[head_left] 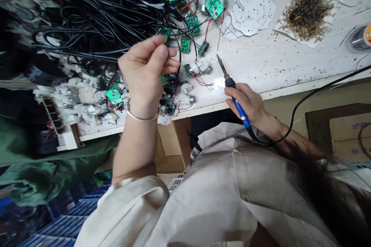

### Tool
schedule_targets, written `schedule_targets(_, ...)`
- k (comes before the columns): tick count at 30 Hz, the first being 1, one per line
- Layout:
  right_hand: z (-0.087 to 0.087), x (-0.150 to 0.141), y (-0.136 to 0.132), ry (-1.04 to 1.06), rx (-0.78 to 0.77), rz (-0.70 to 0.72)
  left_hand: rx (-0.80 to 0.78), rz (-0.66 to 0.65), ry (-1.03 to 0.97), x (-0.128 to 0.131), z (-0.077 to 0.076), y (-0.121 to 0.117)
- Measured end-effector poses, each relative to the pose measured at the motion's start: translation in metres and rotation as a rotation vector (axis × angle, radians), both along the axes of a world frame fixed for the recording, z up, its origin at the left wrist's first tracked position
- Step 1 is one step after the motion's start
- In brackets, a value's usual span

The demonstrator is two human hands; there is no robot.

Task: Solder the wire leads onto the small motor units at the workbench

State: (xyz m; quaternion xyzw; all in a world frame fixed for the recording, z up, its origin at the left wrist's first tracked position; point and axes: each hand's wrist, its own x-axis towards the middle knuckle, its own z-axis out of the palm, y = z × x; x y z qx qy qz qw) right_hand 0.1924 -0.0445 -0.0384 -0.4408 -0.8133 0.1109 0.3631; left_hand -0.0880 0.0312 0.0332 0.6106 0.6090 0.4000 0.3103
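Bench [261,61] is white painted wood, scarred and speckled with dark spots, tilted across the view. Far end: sheet of paper [307,34] under a heap of dark brown residue, solder spool [359,36] beside it, stack of white perforated plates [249,11] nearby.

Left hand [145,71], silver bangle [142,115] on the wrist, is raised over the bench. Its fingers [162,51] are curled and pinched together next to a thin black wire [179,60]; grip on the wire is likely, but can't confirm it from this view. Large tangle of black cables [87,15] sits just behind that hand.

Right hand [246,104] is clenched around a soldering iron [240,110] with a blue and black handle. Iron tip points up the bench and hovers over it, near small white motor units [199,66] wired with red and black leads. Green circuit boards [214,4] lie just beyond the tip, spread among the wires. Iron's black cord [298,112] runs off to the right.
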Motion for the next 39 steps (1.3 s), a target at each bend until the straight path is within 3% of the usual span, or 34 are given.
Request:
schedule_targets(5, 0.003, -0.001, 0.001, -0.01, 0.041, -0.006, 0.17, 0.051, -0.01, -0.003, -0.011, 0.007)
schedule_targets(9, 0.002, 0.0, 0.0, -0.036, -0.01, -0.004, 0.263, -0.022, -0.007, 0.001, -0.011, 0.009)
schedule_targets(13, 0.001, 0.001, 0.0, 0.022, -0.049, 0.007, 0.275, -0.114, 0.227, 0.001, -0.003, 0.002)
schedule_targets(17, 0.003, 0.0, 0.001, 0.021, 0.02, -0.009, 0.428, -0.171, 0.563, 0.005, 0.009, -0.021)
schedule_targets(20, 0.005, -0.001, 0.002, 0.026, 0.083, -0.024, 0.475, -0.139, 0.601, 0.007, 0.014, -0.037)
schedule_targets(24, 0.003, -0.001, 0.002, 0.024, 0.072, -0.032, 0.335, -0.083, 0.624, 0.012, 0.019, -0.028)
schedule_targets(29, 0.0, -0.003, 0.0, 0.074, 0.023, -0.031, 0.029, -0.262, 0.464, 0.047, 0.028, 0.025)
schedule_targets(32, 0.001, -0.003, 0.0, 0.107, -0.009, -0.037, -0.118, -0.393, 0.342, 0.063, 0.032, 0.041)
schedule_targets(35, 0.002, -0.003, 0.0, 0.127, -0.04, -0.014, 0.04, -0.403, 0.386, 0.056, 0.034, 0.027)
schedule_targets(39, 0.001, -0.001, 0.0, 0.126, -0.08, 0.016, 0.408, -0.435, 0.578, 0.034, 0.024, -0.017)
